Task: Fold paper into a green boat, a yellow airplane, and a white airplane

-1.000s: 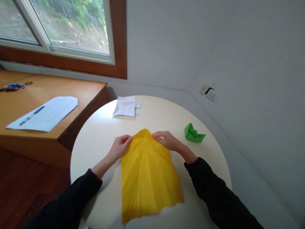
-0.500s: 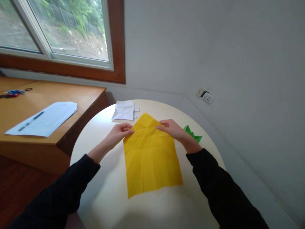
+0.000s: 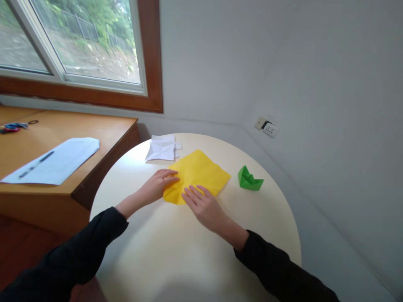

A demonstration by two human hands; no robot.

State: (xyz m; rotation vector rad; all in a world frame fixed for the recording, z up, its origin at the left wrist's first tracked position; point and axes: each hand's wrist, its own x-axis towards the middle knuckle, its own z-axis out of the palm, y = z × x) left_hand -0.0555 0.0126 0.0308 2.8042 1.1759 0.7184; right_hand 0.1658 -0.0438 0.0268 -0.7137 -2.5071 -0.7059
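- Round white table point(image 3: 141, 251) by a grey wall point(image 3: 214, 63), from the head camera, and yellow paper point(image 3: 198, 167) lay on its far half, both hands on it!
- Left hand point(image 3: 159, 184): fingers slightly parted over the paper's left part; whether they pinched it, you couldn't tell.
- Right hand point(image 3: 208, 212): open, fingers loosely spread, fingertips down by the near edge, nothing visibly clasped.
- Early stage, by the look of it: a few wrinkles showed near the left fingers, but the sheet lay broad, no compact shape made. How much was left, the view didn't say.
- One corner aimed at the wall, another rightward at the green folded paper point(image 3: 248, 179); the long axis seemed to slant from near left to far right.
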